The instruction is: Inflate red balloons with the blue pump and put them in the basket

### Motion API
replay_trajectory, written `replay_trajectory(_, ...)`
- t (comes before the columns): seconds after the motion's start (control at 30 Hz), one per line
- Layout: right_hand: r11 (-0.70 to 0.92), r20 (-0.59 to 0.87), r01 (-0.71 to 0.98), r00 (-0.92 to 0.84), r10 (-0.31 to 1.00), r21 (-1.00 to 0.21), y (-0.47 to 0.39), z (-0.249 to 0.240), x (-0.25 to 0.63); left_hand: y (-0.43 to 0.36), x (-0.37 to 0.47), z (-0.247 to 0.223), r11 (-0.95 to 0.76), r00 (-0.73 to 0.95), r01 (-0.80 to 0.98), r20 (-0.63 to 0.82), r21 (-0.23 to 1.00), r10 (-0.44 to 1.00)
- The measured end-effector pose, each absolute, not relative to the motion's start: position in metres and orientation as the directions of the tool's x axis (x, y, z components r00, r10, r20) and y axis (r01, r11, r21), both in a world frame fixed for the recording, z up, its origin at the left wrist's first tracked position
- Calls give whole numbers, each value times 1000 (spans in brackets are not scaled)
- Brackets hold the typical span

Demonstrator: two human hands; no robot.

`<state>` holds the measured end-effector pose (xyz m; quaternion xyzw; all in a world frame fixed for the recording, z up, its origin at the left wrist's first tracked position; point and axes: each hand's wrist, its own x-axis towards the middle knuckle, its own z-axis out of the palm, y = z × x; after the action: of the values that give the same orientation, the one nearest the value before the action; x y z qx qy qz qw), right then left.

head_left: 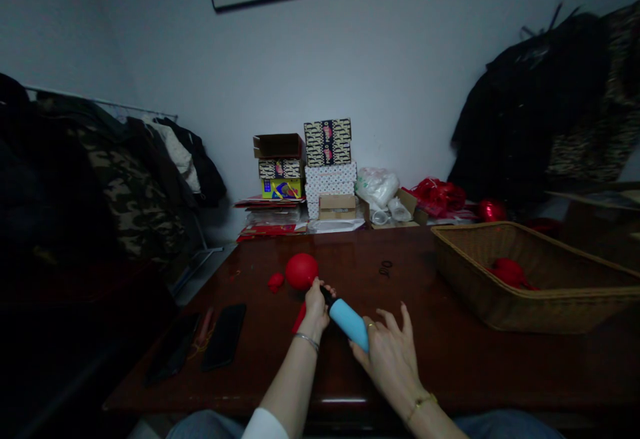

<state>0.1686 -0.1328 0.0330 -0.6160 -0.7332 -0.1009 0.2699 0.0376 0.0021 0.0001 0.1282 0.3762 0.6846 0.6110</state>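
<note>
A small red balloon, partly inflated, sits on the black nozzle of a light blue hand pump over the dark wooden table. My left hand pinches the balloon's neck onto the nozzle. My right hand grips the pump's rear end, with several fingers spread. A flat red balloon lies just left of the inflated one, and another red scrap shows under my left wrist.
A wicker basket with red balloons inside stands at the right. Two dark phones lie at the left of the table. Stacked patterned boxes, plastic bags and red items line the far edge. Coats hang left and right.
</note>
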Motion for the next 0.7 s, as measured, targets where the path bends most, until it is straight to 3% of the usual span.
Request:
replay_trajectory(0.27,264,525,938,-112,844,-224,-147,24,181,13,23,-1,-16,-292,-699,-265,715,919)
replay_trajectory(0.6,339,602,934,-206,772,-115,-179,5,227,27,3,10,-21,-278,-688,-237,725,931)
replay_trajectory(0.7,319,603,937,-175,779,-140,-178,8,226,24,9,10,-5,-269,-687,-249,727,930)
